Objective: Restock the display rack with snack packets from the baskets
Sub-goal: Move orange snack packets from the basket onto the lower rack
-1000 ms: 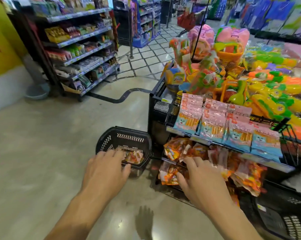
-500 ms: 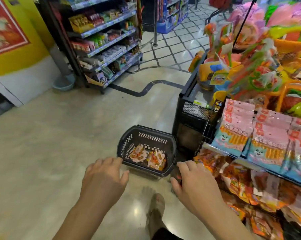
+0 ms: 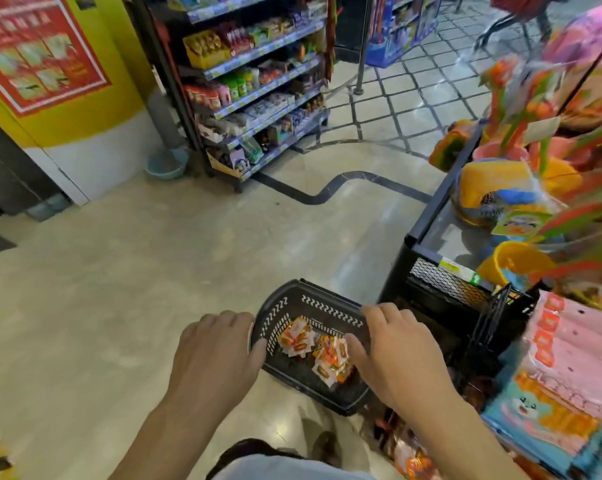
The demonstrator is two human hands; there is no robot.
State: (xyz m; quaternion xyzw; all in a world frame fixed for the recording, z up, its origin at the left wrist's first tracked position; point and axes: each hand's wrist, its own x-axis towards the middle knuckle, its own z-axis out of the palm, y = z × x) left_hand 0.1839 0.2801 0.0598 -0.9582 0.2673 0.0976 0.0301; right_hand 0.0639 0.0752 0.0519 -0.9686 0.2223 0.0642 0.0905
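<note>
The basket sits on the floor beside the rack, with a few snack packets inside. The left hand hovers at its rim and the right hand over the packets, fingers loose, holding nothing. Best to scoop several flat, gently.

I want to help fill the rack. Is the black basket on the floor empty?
Not empty. Only a few orange and white packets lie on the bottom of the basket.
</note>
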